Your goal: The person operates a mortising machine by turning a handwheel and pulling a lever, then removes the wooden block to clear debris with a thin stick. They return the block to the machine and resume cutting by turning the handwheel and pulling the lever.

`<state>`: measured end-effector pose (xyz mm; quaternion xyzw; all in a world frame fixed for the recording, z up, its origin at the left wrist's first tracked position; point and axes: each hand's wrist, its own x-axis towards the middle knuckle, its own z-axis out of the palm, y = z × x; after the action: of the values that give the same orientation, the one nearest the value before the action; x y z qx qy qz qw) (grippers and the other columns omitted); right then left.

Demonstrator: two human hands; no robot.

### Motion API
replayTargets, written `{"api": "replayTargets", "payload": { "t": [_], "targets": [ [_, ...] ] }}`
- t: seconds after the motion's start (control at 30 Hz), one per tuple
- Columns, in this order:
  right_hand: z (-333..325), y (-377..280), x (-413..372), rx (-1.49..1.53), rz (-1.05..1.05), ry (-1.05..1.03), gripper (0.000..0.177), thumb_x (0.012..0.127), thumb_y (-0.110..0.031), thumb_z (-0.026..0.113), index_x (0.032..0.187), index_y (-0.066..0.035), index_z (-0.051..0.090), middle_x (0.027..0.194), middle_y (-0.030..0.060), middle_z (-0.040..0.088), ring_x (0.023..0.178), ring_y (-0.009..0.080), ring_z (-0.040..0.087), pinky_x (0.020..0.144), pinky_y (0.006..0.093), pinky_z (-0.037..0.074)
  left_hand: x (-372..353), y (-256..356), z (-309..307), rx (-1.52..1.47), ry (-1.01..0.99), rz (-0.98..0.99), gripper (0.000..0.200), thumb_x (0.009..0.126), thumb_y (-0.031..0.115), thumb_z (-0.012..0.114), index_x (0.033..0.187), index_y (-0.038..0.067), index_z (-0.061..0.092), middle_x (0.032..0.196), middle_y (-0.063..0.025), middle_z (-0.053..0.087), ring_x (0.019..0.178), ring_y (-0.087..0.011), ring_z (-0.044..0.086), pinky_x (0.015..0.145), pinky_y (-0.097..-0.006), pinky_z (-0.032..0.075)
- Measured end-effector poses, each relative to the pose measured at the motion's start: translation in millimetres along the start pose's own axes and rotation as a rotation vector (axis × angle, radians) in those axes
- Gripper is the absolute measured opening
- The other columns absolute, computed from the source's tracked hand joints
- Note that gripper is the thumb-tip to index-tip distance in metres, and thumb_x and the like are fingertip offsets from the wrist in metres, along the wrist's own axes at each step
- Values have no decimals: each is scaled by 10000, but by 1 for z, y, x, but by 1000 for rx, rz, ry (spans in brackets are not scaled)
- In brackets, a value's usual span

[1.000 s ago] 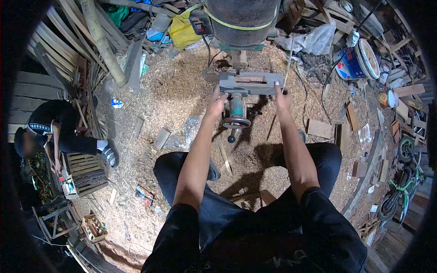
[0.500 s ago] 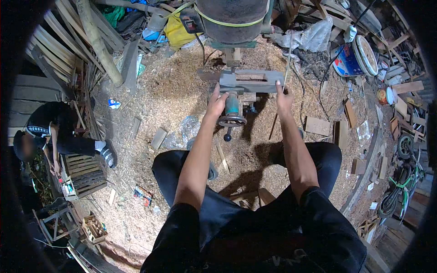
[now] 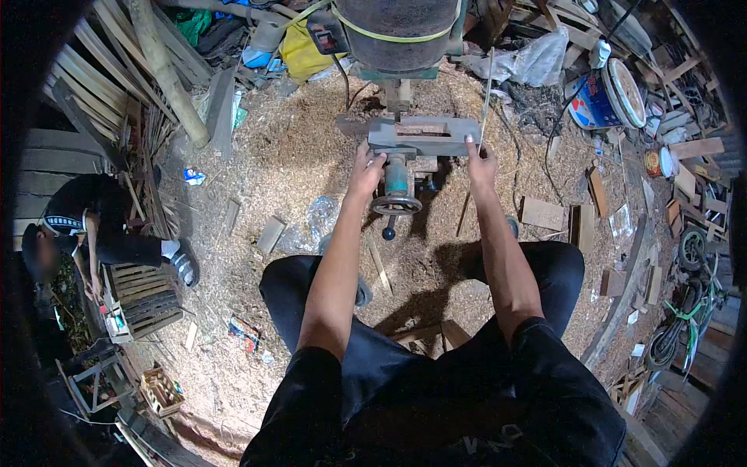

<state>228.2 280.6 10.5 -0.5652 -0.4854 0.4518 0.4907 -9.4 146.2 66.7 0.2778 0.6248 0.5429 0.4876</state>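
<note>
A grey wooden block (image 3: 426, 145) with a long slot cut in its top lies across the support of a drilling machine, under the tool. My left hand (image 3: 366, 171) grips its left end, thumb at the near side. At the other end my right hand (image 3: 482, 163) holds on, thumb against the near face and fingers partly hidden behind it. Below the block, between my hands, stand a green post (image 3: 396, 177) and a metal handwheel (image 3: 396, 205). The machine's dark round housing (image 3: 398, 22) hangs above. A thin upright stick (image 3: 486, 97) stands close by my right hand.
Wood shavings (image 3: 296, 148) cover the ground. Wood offcuts (image 3: 542, 212) lie to the right, near a paint bucket (image 3: 599, 101). A person (image 3: 89, 210) sits at the left beside a slatted crate (image 3: 145, 296). Long boards (image 3: 97, 86) lean at the back left.
The wooden block has shifted slightly left and a little away from me, with both hands still on it. The thin stick beside it has moved left too.
</note>
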Motion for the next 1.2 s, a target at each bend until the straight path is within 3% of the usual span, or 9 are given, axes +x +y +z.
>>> {"api": "replayTargets", "payload": {
  "t": [0.1, 0.2, 0.3, 0.57, 0.67, 0.8, 0.97, 1.0, 1.2],
  "targets": [
    [-2, -29, -2, -31, 147, -58, 668, 844, -491, 722, 1157, 83, 583, 1043, 144, 653, 911, 200, 601, 781, 335, 490, 19, -14, -8, 42, -15, 46, 660, 924, 210, 605, 1474, 17, 297, 1436, -197, 446, 1332, -289, 427, 1121, -390, 301],
    [5, -27, 8, -157, 337, 68, 824, 801, -604, 700, 1279, 43, 524, 986, 89, 632, 717, 173, 543, 641, 311, 444, 26, -19, -14, 170, 4, 134, 626, 929, 240, 605, 1454, 19, 346, 1432, -191, 458, 1331, -291, 426, 1124, -394, 296],
    [-10, -2, 23, 56, 542, -246, 874, 772, -674, 671, 1303, 0, 500, 960, 81, 609, 702, 181, 540, 638, 301, 439, 20, -7, -14, 296, -17, 108, 622, 928, 285, 595, 1449, 25, 375, 1456, -191, 437, 1357, -300, 396, 1138, -395, 274],
    [-42, -23, 26, 419, 386, 5, 530, 846, -514, 669, 1095, -55, 578, 872, 40, 553, 661, 109, 474, 541, 283, 362, 2, 39, 35, 591, -170, 83, 635, 928, 373, 558, 1434, 18, 412, 1472, -240, 408, 1455, -330, 234, 1182, -369, 178],
    [-79, -37, 30, 304, 200, 92, 431, 823, -439, 734, 998, -82, 570, 716, -35, 511, 509, 40, 380, 440, 236, 242, 23, 30, 30, 478, -170, 99, 541, 935, 330, 571, 1355, -3, 496, 1354, -216, 547, 1295, -312, 482, 1077, -376, 361],
    [-107, -77, 31, 275, -174, 135, 722, 773, -320, 812, 1252, 49, 417, 1068, 120, 590, 894, 159, 582, 741, 282, 483, -7, 70, 70, 519, -211, 313, 488, 921, 299, 615, 1292, -10, 544, 1236, -200, 632, 1143, -288, 608, 981, -375, 454],
    [-127, -161, -15, -27, -209, -82, 928, 692, -304, 867, 1357, 69, 339, 1179, 176, 545, 1071, 234, 563, 954, 338, 448, -56, 98, 120, 543, -280, 634, 762, 779, 343, 786, 1384, 21, 453, 1417, -235, 464, 1305, -332, 468, 1098, -417, 365],
    [-123, -177, -32, 35, -192, -165, 949, 679, -295, 875, 1366, 74, 334, 1190, 179, 542, 1092, 242, 557, 974, 341, 439, -57, 95, 125, 565, -352, 602, 994, 697, 344, 854, 1477, 50, 313, 1499, -235, 354, 1354, -352, 401, 1125, -424, 333],
    [-107, -158, -67, -22, -344, -477, 1042, 639, -231, 892, 1425, 87, 287, 1279, 190, 513, 1172, 267, 520, 1037, 346, 397, -82, 75, 122, 86, -605, 355, 1185, 653, 232, 881, 1550, 75, 123, 1479, -200, 389, 1352, -275, 399, 1123, -369, 311]
  ]
}}
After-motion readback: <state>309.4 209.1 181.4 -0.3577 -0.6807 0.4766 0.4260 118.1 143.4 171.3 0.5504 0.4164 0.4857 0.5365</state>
